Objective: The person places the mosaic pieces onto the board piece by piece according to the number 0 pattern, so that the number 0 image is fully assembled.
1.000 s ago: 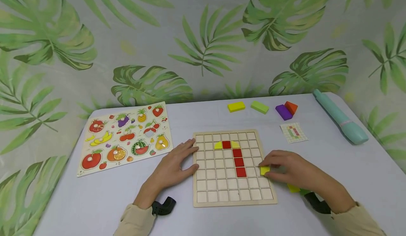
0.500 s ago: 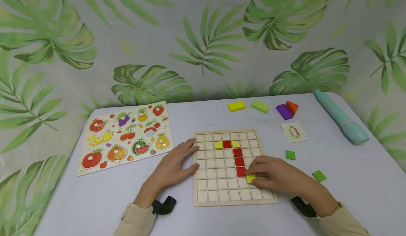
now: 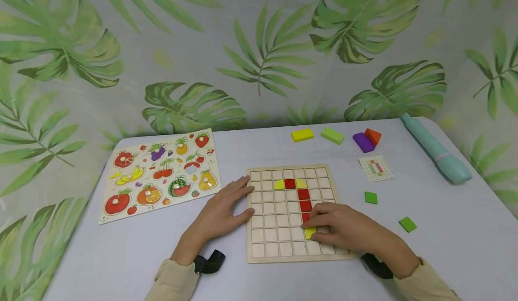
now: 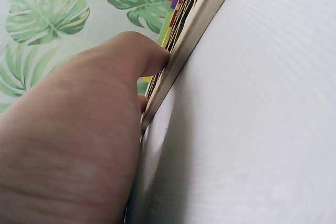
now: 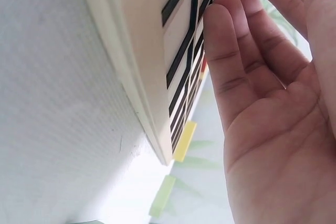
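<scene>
A wooden grid board (image 3: 279, 234) lies mid-table with red square tiles (image 3: 303, 194) in a column and yellow tiles (image 3: 279, 184) either side of the top red one. My right hand (image 3: 348, 229) pinches a yellow tile (image 3: 310, 233) between thumb and fingers, at the cell just below the lowest red tile. Whether that tile sits fully in the cell, I cannot tell. Against the board's left edge rests my left hand (image 3: 222, 213), fingers spread; the left wrist view shows its thumb (image 4: 155, 61) touching the board's side.
A fruit puzzle board (image 3: 162, 175) lies at the left. Two green tiles (image 3: 370, 197) and a pattern card (image 3: 376, 168) are on the right. Along the back are a yellow block (image 3: 302, 135), a light green block (image 3: 332, 135), a purple block (image 3: 363, 142) and a teal object (image 3: 437, 150).
My right hand has carried the yellow tile from the board's right edge leftward to below the red column. Two green tiles have come into view. The left hand has stayed put.
</scene>
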Demonstrator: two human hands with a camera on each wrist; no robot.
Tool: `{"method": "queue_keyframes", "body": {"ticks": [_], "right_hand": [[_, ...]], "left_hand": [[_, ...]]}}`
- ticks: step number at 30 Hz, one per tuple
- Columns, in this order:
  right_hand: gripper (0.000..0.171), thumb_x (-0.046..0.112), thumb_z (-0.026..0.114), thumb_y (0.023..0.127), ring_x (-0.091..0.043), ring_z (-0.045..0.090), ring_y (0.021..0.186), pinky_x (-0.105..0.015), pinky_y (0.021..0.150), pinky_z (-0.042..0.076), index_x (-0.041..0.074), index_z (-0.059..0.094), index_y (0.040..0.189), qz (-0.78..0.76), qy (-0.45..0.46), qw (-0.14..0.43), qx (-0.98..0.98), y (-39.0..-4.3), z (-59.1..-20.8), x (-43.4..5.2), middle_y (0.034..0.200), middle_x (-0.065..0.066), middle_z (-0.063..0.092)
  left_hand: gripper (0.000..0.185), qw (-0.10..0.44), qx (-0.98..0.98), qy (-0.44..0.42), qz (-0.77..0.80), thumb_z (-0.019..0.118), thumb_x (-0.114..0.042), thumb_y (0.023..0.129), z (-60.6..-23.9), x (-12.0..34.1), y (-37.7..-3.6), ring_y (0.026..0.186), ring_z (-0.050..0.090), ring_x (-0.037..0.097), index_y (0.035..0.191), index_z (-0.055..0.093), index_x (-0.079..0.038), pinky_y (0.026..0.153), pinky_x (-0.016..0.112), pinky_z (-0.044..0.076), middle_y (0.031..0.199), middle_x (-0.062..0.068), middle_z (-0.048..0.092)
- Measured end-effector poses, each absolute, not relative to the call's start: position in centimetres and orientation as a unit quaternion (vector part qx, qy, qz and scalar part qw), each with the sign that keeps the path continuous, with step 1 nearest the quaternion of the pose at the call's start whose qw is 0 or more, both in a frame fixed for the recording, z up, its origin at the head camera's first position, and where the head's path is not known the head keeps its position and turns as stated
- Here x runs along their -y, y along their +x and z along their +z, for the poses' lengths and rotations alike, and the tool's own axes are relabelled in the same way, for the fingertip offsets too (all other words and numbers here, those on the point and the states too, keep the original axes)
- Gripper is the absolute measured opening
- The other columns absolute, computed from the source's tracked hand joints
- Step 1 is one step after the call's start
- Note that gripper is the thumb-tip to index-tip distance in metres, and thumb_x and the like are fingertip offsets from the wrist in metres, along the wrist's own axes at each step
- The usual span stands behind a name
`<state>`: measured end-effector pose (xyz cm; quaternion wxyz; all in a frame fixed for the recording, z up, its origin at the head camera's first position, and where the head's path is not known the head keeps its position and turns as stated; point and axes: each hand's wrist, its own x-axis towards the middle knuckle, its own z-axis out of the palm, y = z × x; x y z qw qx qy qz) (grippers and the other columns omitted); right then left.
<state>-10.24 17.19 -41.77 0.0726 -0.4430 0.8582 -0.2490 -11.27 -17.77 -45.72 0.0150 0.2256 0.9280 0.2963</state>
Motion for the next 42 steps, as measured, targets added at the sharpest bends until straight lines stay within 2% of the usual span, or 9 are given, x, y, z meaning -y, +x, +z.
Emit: {"method": "queue_keyframes", "body": {"ticks": [29,42], "right_hand": [[0.023,0.024,0.080,0.091,-0.005,0.060,0.100,-0.030,0.087,0.059,0.024,0.079,0.115,-0.236,-0.427,0.086,-0.869,-9.99,-41.00,-16.72,0.110,0.016,0.067],[0.026,0.028,0.080,0.092,-0.004,0.057,0.098,-0.028,0.086,0.058,0.025,0.078,0.118,-0.246,-0.423,0.090,-0.867,-10.18,-41.43,-17.11,0.110,0.017,0.065]], "left_hand": [[0.060,0.015,-0.926,0.230,0.299,0.070,-0.041,0.096,-45.25,17.50,-11.31,0.155,0.032,0.021,0.149,0.056,-0.017,0.128,0.044,0.028,0.167,-0.003,0.035],[0.059,0.018,-0.930,0.223,0.293,0.070,-0.043,0.097,-45.51,17.67,-11.27,0.155,0.030,0.018,0.149,0.057,-0.018,0.128,0.041,0.027,0.167,-0.004,0.035]]}}
